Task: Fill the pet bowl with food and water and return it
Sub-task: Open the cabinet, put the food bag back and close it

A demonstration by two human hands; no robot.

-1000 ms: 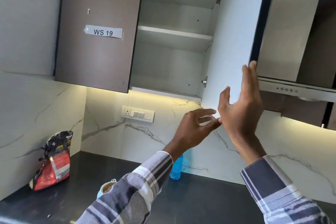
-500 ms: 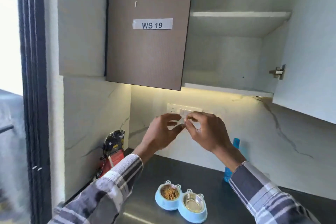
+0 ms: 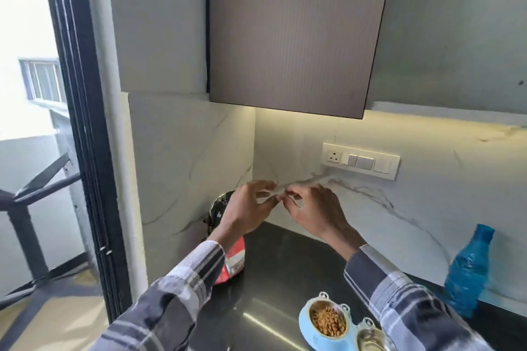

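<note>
A light blue double pet bowl [image 3: 325,340] stands on the dark counter [image 3: 285,265] at the bottom. Its left cup holds brown kibble [image 3: 328,320]; the right cup is partly hidden by my right sleeve. A red and black food bag [image 3: 232,261] leans in the corner, partly behind my left arm. A blue water bottle [image 3: 467,273] stands at the right against the wall. My left hand [image 3: 246,212] and my right hand [image 3: 313,214] are raised above the counter, fingertips almost touching, fingers apart, holding nothing I can see.
A brown wall cupboard door [image 3: 293,51] labelled WS 19 hangs shut overhead; the open cupboard compartment [image 3: 456,37] is to its right. A switch panel [image 3: 360,161] sits on the marble wall. A dark door frame [image 3: 82,137] stands at the left.
My view has swung left and down. Both hands have dropped from the open cupboard door to just above the counter, staying close together. The bowl, bag and bottle have not moved.
</note>
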